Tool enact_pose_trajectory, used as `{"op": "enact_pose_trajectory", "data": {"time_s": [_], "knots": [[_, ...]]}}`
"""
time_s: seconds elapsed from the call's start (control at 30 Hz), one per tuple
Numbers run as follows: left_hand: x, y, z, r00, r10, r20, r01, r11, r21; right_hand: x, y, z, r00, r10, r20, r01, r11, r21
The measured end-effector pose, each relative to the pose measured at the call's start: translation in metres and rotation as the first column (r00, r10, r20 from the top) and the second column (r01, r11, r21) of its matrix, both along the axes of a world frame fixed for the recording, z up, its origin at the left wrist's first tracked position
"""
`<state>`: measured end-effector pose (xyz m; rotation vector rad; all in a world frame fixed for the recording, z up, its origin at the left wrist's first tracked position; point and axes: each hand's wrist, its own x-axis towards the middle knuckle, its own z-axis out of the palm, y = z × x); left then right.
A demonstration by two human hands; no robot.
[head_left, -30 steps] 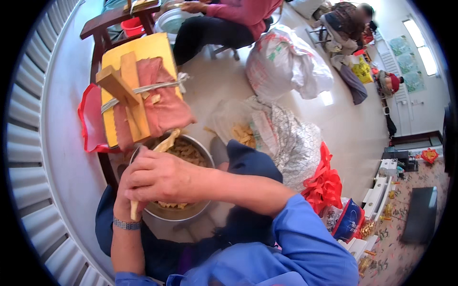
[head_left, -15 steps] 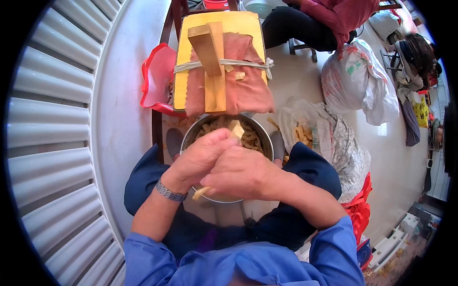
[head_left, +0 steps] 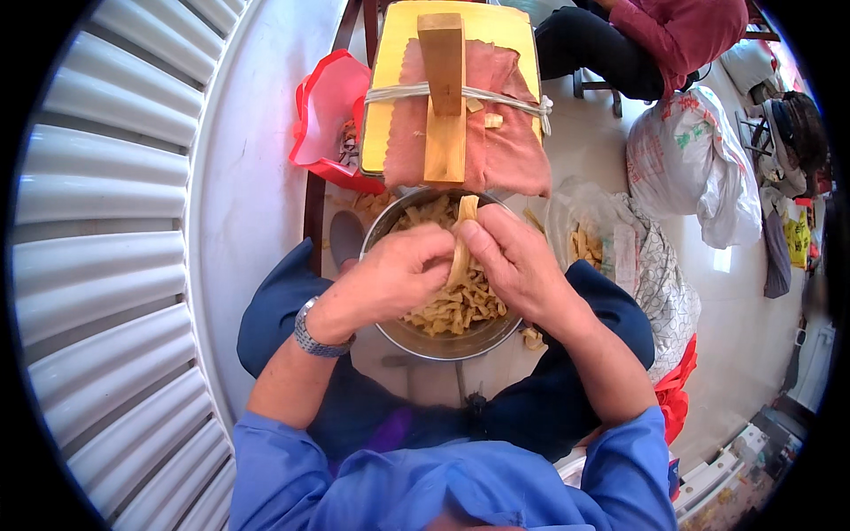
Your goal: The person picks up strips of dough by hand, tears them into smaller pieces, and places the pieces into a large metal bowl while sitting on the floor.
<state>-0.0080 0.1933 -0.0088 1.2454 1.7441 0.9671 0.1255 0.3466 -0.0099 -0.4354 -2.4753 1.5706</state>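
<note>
A pale yellow, bark-like strip [head_left: 460, 252] stands nearly upright between my hands, over a round metal pot. My right hand [head_left: 518, 265] pinches it between thumb and fingers near its upper part. On the other side my left hand [head_left: 403, 270], with a metal watch on the wrist, has its fingers curled in against the strip; their tips are partly hidden. Below them the metal pot [head_left: 423, 348], between my knees, holds many similar yellowish pieces [head_left: 456, 310].
Beyond the pot, a yellow board [head_left: 390, 115] carries a pink cloth [head_left: 518, 164] and a wooden block [head_left: 445, 142], tied with white cord. A red basin [head_left: 305, 133] sits left of it. White sacks [head_left: 668, 168] and a seated person [head_left: 682, 40] are on the right.
My hands have moved apart from their overlapped grip, the right going outward. The strip now stands upright between them, and more of the pot's contents shows. The whole view has shifted slightly.
</note>
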Motion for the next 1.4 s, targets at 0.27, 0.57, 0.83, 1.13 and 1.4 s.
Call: {"op": "enact_pose_trajectory", "data": {"time_s": [0.27, 0.57, 0.83, 1.13, 1.4], "knots": [[-0.004, -0.009, -0.005, 0.975, 0.122, -0.188, -0.070, 0.963, 0.262, -0.007, 0.002, -0.018, 0.902, 0.264, 0.341, 0.191, 0.465, -0.865], [-0.013, -0.016, 0.008, 0.948, 0.083, 0.308, -0.069, 0.996, -0.056, -0.010, 0.013, -0.004, 0.839, 0.402, 0.367, -0.114, 0.789, -0.604], [-0.006, -0.018, 0.004, 0.528, 0.035, 0.849, -0.240, 0.964, 0.110, -0.012, 0.018, 0.001, 0.962, 0.215, 0.169, -0.072, 0.795, -0.602], [0.011, 0.008, 0.003, 0.981, 0.175, -0.081, -0.157, 0.968, 0.193, 0.001, 0.002, -0.041, 0.965, 0.261, -0.007, -0.136, 0.480, -0.867], [0.019, -0.004, -0.015, 0.900, 0.318, -0.298, -0.252, 0.938, 0.239, 0.000, -0.003, -0.034, 0.955, 0.282, -0.089, -0.211, 0.438, -0.874]]}}
